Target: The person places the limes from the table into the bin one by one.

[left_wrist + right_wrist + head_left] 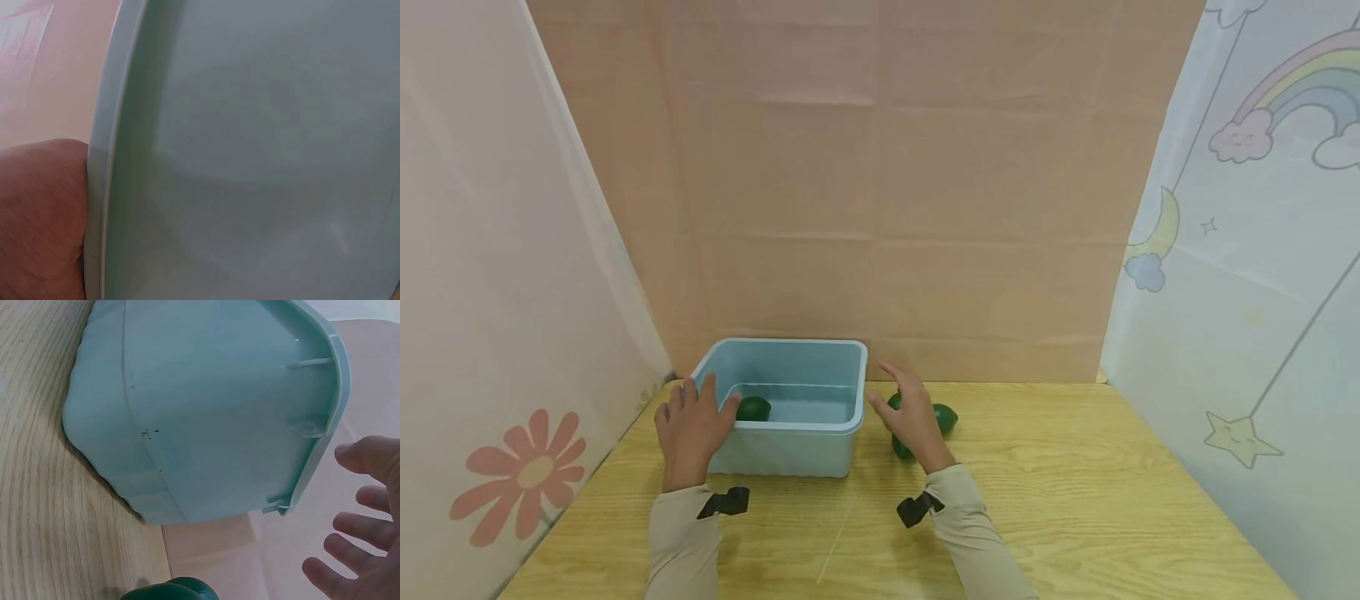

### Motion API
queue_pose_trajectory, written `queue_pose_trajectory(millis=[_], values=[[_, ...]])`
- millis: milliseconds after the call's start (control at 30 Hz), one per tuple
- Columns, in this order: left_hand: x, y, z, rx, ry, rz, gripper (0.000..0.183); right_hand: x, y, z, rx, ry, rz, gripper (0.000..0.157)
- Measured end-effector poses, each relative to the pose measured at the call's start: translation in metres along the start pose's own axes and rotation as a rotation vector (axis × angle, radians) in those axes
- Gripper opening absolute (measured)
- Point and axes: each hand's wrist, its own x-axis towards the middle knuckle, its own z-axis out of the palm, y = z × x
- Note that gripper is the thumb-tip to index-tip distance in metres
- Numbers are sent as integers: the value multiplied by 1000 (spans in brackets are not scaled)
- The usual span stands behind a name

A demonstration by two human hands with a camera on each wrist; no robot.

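Observation:
A light blue plastic bin (786, 451) stands on the table, with one dark green oval fruit (753, 408) inside near its front left. My left hand (691, 427) lies at the bin's left front corner, fingers spread and thumb by the rim; the left wrist view shows this hand right against the rim (106, 156). To the right of the bin my right hand (916, 421) is held up with fingers apart and nothing in it. Several more dark green fruits (946, 419) lie on the table behind and beside it, partly hidden by the hand.
The wood-grain table (1075, 500) runs up to an orange-brown backdrop (985, 208) close behind the bin. Patterned white sheets hang along the left and right sides. A black camera strap (917, 507) circles each wrist.

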Motion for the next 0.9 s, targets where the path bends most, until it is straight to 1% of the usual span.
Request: queue_pose_trajectory(millis=[267, 700, 900], values=[[0, 3, 0, 16, -9, -5, 72, 0, 4, 0, -5, 6, 11, 57], [0, 2, 2, 19, -12, -8, 72, -1, 7, 0, -1, 15, 6, 57], [1, 2, 1, 20, -17, -11, 73, -1, 10, 0, 3, 3, 15, 57]])
